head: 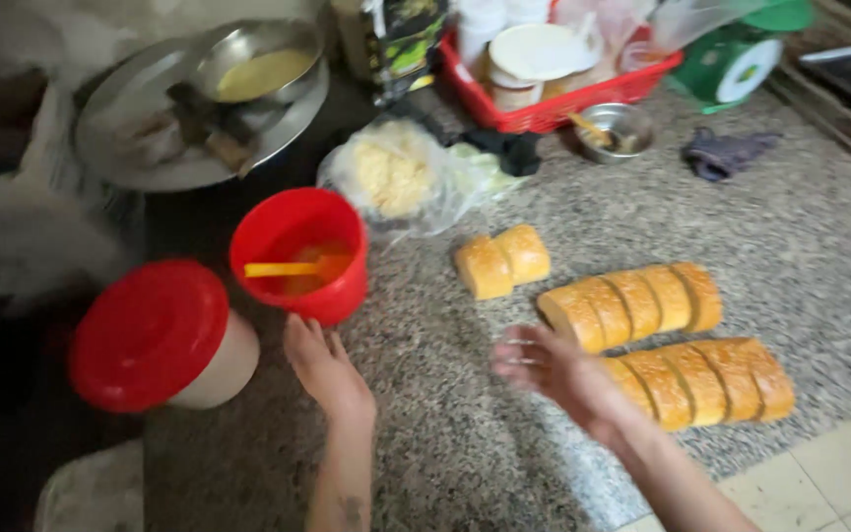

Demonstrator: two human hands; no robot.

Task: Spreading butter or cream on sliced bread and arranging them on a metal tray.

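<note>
Three batches of sesame rolls (632, 305) lie whole on the speckled table (445, 414). The right hand (554, 369), open and empty (blurred), hovers beside them; the left hand (322, 365), open too, touches the red bucket (302, 256) of orange sauce. Nothing looks spread yet.

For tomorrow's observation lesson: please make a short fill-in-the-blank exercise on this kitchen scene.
1. The left hand is beside a ____ bucket.
2. The buns lie on the stone counter in two rows and a separate ____.
3. The round container has a ____ lid.

Missing words: red; pair; red.
</note>
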